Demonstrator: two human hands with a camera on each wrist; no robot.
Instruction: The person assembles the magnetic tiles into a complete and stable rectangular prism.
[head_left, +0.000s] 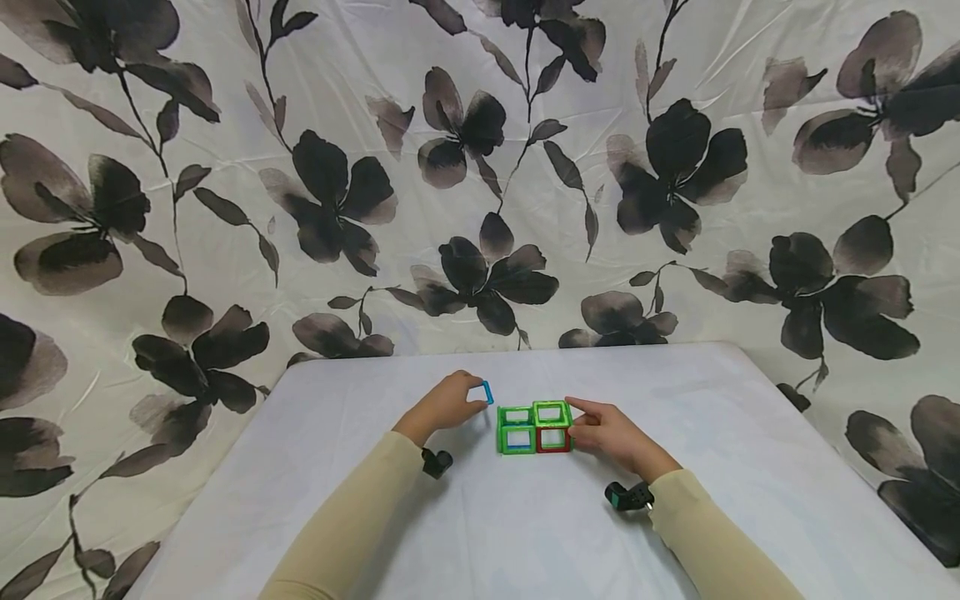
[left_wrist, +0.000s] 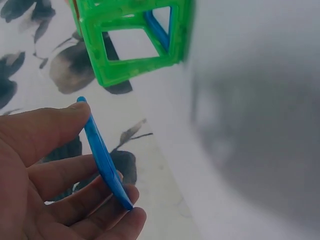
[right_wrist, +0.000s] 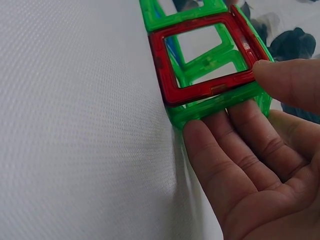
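My left hand pinches a blue square magnetic tile between thumb and fingers, held up to the left of a block of magnetic tiles. In the left wrist view the blue tile is seen nearly edge-on, apart from the green tiles. The block is mostly green open-frame squares, with a red tile at its near right. My right hand grips the block's right end. The right wrist view shows the thumb on the red tile and the fingers against a green side.
The block stands on a white-covered table. Behind the table's far edge hangs a white cloth with dark flowers. A small black device is strapped at each wrist, close to the tabletop.
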